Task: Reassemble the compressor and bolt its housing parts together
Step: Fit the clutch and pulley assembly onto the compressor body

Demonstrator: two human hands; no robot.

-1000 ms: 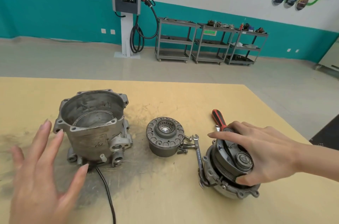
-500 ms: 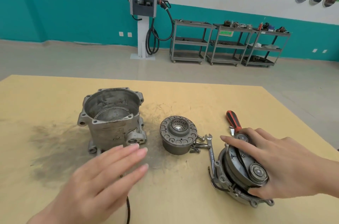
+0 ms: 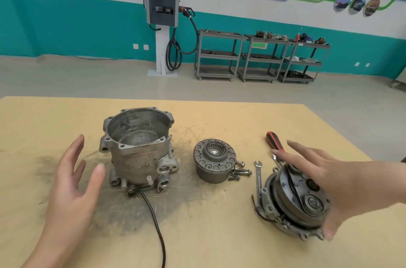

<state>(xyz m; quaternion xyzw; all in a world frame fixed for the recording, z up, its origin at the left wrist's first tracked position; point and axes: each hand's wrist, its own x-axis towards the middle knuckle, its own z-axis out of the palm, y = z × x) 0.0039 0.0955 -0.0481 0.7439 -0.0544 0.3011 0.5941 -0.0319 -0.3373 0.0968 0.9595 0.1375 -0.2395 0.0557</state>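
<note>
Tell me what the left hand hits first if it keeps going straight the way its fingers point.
Probably the open compressor housing. The left hand is open, fingers aimed up and slightly right toward the housing's left side; it may pass just beside it, since depth is unclear.

We cannot see the far rim of the pulley-and-clutch front cover (image 3: 294, 204), because the right hand (image 3: 342, 190) covers it, and whether its fingers touch the metal is unclear. That hand also hides the shaft of the red-and-black-handled screwdriver (image 3: 274, 141). Both forearms run out of the picture, and the left hand (image 3: 72, 182) is blurred at the fingertips. The black cable (image 3: 156, 226) from the foot of the compressor housing (image 3: 138, 151) is cut off by the bottom edge. We lose the surface (image 3: 219, 234) at the left and bottom edges. The parts on the grey shelf carts (image 3: 261, 56) are too small for us to name.
</note>
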